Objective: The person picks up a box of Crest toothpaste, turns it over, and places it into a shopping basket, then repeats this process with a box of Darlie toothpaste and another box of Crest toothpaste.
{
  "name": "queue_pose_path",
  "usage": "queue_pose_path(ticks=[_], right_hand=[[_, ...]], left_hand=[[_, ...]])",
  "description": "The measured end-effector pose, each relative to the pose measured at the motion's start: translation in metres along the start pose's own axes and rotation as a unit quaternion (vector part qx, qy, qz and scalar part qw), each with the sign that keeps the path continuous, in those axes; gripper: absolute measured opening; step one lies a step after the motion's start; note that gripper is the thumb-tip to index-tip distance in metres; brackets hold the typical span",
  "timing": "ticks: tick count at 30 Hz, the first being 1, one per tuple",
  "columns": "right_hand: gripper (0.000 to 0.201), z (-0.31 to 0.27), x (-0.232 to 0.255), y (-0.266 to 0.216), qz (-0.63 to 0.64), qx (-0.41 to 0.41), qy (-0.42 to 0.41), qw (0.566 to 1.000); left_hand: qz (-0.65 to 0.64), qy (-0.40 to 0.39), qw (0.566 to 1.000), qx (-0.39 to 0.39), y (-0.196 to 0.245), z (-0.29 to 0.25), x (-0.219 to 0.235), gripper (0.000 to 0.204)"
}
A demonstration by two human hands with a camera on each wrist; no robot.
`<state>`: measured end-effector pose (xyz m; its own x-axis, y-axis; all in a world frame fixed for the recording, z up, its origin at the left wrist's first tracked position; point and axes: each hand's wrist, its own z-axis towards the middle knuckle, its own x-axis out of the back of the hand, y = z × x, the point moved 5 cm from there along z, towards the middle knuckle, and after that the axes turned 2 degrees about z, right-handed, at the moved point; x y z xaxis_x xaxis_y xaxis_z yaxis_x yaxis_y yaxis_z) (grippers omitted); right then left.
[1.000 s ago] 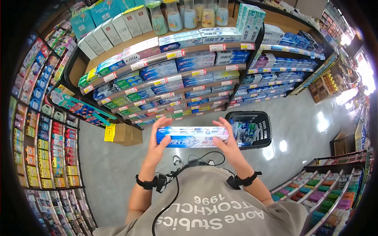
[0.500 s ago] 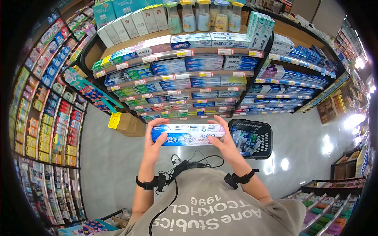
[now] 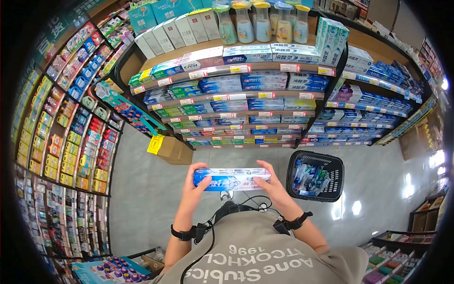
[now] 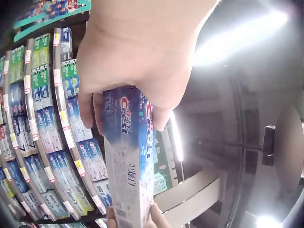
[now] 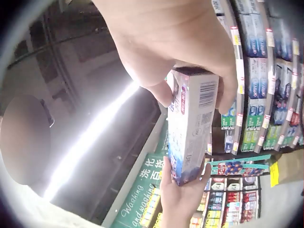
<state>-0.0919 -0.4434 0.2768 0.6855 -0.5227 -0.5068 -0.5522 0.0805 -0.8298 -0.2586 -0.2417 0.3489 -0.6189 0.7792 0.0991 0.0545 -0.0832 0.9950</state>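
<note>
A long blue-and-white Crest toothpaste box (image 3: 231,180) is held level in front of the body, one hand at each end. My left hand (image 3: 195,184) grips its blue end, thumb on the near face. The pale pink end is pinched by my right hand (image 3: 273,183), with the thumb on the same face. In the left wrist view the box (image 4: 127,156) extends from the left hand (image 4: 137,52) down to the other hand's fingertips. Barcode and small print show on the box (image 5: 192,118) in the right wrist view, below the right hand (image 5: 175,42).
Shelves of toothpaste boxes (image 3: 267,81) stand ahead. A black basket (image 3: 336,182) holding several packages sits on the floor to the right. At the left are a cardboard box (image 3: 175,150) with a yellow tag and racks of colourful packages (image 3: 71,142). Another rack (image 3: 397,258) stands at the lower right.
The head view has shifted, so shelves and basket appear farther right. Both hands still grip the toothpaste box, which appears lower than half a second ago.
</note>
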Motion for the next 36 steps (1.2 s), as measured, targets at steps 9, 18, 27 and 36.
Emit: queue_pose_path(ticks=[9,18,27,36], right_hand=[[0.065,-0.010,0.041,0.005,0.034,-0.004,0.063,0.997],[0.074,-0.037,0.056,0.018,0.008,0.008,0.012,1.000],[0.070,-0.059,0.069,0.017,-0.053,-0.040,0.004,0.998],[0.062,-0.030,0.057,-0.008,-0.093,-0.030,-0.013,0.995]], left_hand=[[0.019,-0.034,0.999,0.008,-0.010,0.021,-0.042,0.037],[0.026,-0.097,0.994,0.036,-0.020,0.032,-0.048,0.040],[0.027,-0.203,0.976,0.073,-0.031,0.024,-0.060,0.054],[-0.003,-0.174,0.978,0.112,-0.054,-0.017,-0.037,0.058]])
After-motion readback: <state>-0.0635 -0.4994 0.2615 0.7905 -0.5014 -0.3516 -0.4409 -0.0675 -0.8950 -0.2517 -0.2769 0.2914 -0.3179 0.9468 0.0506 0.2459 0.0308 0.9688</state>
